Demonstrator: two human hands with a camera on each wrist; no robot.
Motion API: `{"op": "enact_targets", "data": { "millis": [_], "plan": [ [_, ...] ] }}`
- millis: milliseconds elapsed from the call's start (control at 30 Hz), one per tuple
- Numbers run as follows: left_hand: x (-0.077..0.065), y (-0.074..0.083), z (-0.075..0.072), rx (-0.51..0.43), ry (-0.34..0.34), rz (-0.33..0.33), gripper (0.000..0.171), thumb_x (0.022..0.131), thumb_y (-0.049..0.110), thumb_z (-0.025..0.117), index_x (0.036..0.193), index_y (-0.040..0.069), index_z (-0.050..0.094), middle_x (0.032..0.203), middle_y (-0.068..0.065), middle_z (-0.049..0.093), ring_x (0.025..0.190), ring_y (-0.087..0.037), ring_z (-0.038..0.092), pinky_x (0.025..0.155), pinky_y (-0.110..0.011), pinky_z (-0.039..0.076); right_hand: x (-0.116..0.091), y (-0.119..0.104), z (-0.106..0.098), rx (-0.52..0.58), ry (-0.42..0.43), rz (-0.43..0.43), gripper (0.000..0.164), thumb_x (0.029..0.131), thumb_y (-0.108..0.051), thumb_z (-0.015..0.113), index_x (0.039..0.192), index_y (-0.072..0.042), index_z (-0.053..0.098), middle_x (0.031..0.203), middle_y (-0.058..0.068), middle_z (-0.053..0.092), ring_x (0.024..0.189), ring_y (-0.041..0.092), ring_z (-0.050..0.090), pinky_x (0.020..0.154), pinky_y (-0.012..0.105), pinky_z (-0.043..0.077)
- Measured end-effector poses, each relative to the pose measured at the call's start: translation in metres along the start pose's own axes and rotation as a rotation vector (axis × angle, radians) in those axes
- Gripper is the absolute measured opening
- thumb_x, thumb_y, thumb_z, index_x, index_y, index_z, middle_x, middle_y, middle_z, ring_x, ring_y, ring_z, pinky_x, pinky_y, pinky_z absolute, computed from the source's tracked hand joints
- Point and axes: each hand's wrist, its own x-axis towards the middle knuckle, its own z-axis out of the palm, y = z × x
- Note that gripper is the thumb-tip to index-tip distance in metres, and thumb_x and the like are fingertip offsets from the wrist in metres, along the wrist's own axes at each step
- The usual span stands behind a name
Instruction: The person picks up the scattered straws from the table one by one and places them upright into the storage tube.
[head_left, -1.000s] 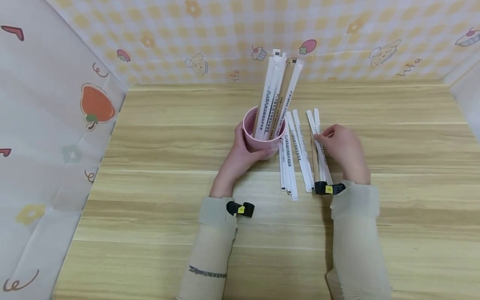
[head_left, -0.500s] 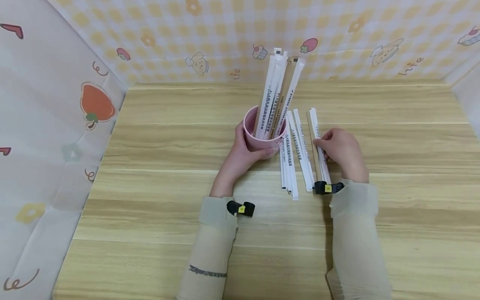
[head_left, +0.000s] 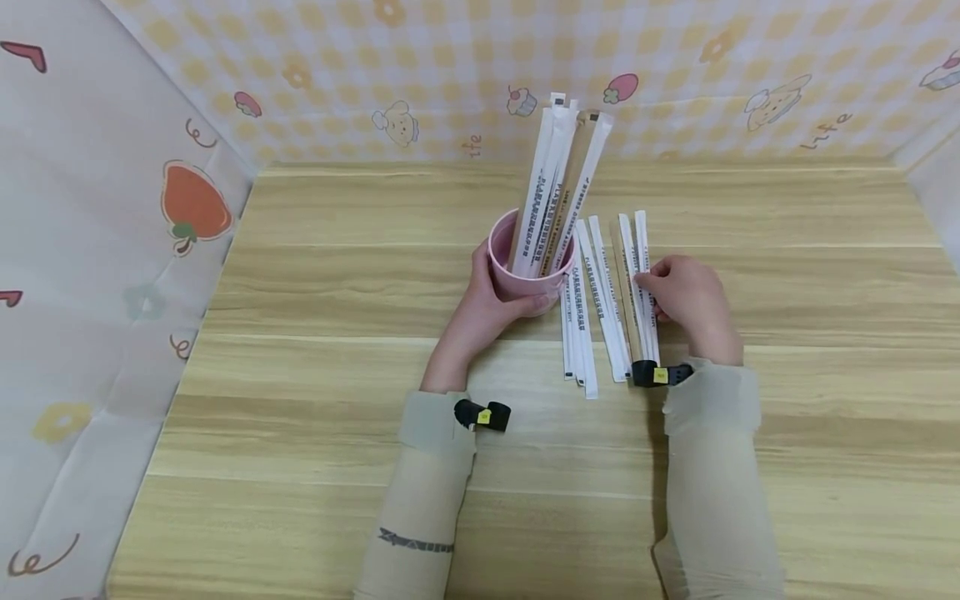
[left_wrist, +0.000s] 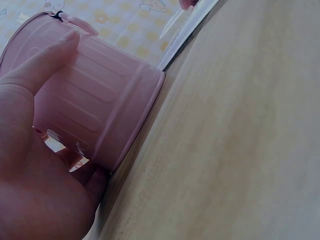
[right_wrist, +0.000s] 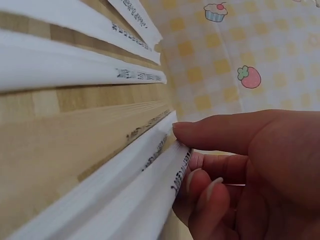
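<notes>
A: How is the right hand (head_left: 690,300) held?
B: One white straw (right_wrist: 150,195) is pinched by its thumb and fingers, at the right end of the row lying on the table (head_left: 337,375).
A: And the left hand (head_left: 491,304)?
B: The pink cup (left_wrist: 115,90) is gripped by it, with the thumb laid along the wall.
A: What could go wrong?
B: The neighbouring straw might be lifted too, because the two lie so close. Also the cup might be tipped if the grip were loosened, since its tall straws (head_left: 551,183) are leaned rightward.
A: What is shown by one view only?
B: The curled fingers are shown clearly by the right wrist view; from the head they are mostly hidden. The cup's straws, before the checked cloth (head_left: 450,67), are seen only from the head.
</notes>
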Motion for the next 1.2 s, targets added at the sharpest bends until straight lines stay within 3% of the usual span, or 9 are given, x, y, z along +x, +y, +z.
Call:
{"op": "enact_targets", "data": {
  "millis": [200, 400, 567, 700, 867, 1033, 1200],
  "plan": [
    [0.000, 0.002, 0.000, 0.003, 0.001, -0.005, 0.103, 0.065, 0.017, 0.080, 0.139, 0.029, 0.010, 0.141, 0.008, 0.022, 0.127, -0.008, 0.023, 0.103, -0.035, 0.022, -0.009, -0.008, -0.015, 0.040, 0.114, -0.095, 0.038, 0.090, -0.037, 0.047, 0.103, -0.002, 0.054, 0.077, 0.013, 0.055, 0.057, 0.024, 0.053, 0.047, 0.032, 0.042],
    [-0.001, 0.003, -0.001, 0.010, 0.003, -0.014, 0.103, 0.065, 0.019, 0.080, 0.140, 0.029, 0.009, 0.141, 0.007, 0.022, 0.127, -0.008, 0.023, 0.103, -0.036, 0.023, -0.019, -0.025, -0.027, 0.147, 0.295, -0.173, 0.044, 0.089, -0.042, 0.046, 0.115, -0.007, 0.054, 0.091, 0.009, 0.054, 0.063, 0.024, 0.057, 0.046, 0.024, 0.047],
    [-0.001, 0.002, -0.001, 0.008, 0.000, -0.011, 0.103, 0.066, 0.018, 0.080, 0.140, 0.028, 0.009, 0.141, 0.006, 0.022, 0.127, -0.009, 0.023, 0.103, -0.035, 0.022, -0.029, -0.042, -0.032, 0.248, 0.481, -0.257, 0.040, 0.088, -0.039, 0.049, 0.115, -0.010, 0.057, 0.091, 0.004, 0.056, 0.062, 0.019, 0.056, 0.045, 0.017, 0.046],
    [-0.001, 0.002, 0.000, 0.013, -0.002, -0.009, 0.103, 0.065, 0.017, 0.080, 0.140, 0.028, 0.010, 0.142, 0.006, 0.022, 0.127, -0.010, 0.022, 0.103, -0.035, 0.021, -0.039, -0.056, -0.034, 0.386, 0.575, -0.327, 0.032, 0.088, -0.032, 0.053, 0.112, -0.012, 0.060, 0.090, 0.001, 0.056, 0.062, 0.017, 0.054, 0.044, 0.015, 0.044],
    [-0.001, 0.003, -0.001, 0.024, 0.003, -0.021, 0.103, 0.065, 0.018, 0.080, 0.140, 0.028, 0.009, 0.142, 0.006, 0.021, 0.128, -0.010, 0.022, 0.104, -0.036, 0.021, -0.054, -0.072, -0.034, 0.582, 0.679, -0.460, 0.021, 0.087, -0.019, 0.056, 0.106, -0.012, 0.062, 0.087, 0.003, 0.056, 0.063, 0.017, 0.053, 0.044, 0.015, 0.042],
    [-0.001, 0.003, -0.002, 0.029, 0.006, -0.028, 0.104, 0.065, 0.020, 0.080, 0.140, 0.029, 0.009, 0.142, 0.005, 0.021, 0.128, -0.010, 0.022, 0.104, -0.036, 0.021, -0.070, -0.087, -0.036, 0.702, 0.788, -0.657, 0.018, 0.087, -0.010, 0.055, 0.103, -0.007, 0.061, 0.084, 0.007, 0.056, 0.063, 0.017, 0.054, 0.045, 0.015, 0.043],
    [-0.001, 0.003, -0.001, 0.036, 0.004, -0.024, 0.104, 0.065, 0.020, 0.080, 0.140, 0.027, 0.009, 0.142, 0.004, 0.022, 0.128, -0.011, 0.023, 0.103, -0.037, 0.021, -0.078, -0.098, -0.037, 0.817, 0.832, -0.752, 0.016, 0.085, -0.006, 0.055, 0.100, -0.004, 0.061, 0.083, 0.011, 0.056, 0.064, 0.020, 0.056, 0.046, 0.017, 0.043]
  ]
}}
